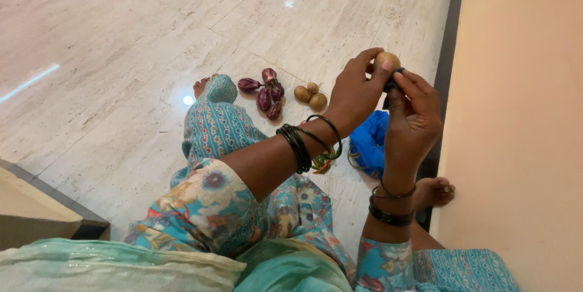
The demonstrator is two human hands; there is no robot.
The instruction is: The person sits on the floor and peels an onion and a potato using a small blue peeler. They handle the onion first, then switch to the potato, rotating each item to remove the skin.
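Observation:
My left hand [355, 91] is raised and grips a small tan potato [387, 60] at its fingertips. My right hand [413, 119] is beside it, pinching a small dark blue tool [392, 79] against the potato's lower side; most of the tool is hidden by my fingers. Both wrists wear dark bangles. Below my hands, on the marble floor, lie several small purple eggplants [265, 91] and three more potatoes [311, 95].
A blue bag [368, 143] lies on the floor under my hands, with green chillies [323, 163] next to it. My legs in turquoise patterned cloth stretch forward, feet bare. A peach wall [522, 116] runs along the right. A step edge [54, 207] is at lower left.

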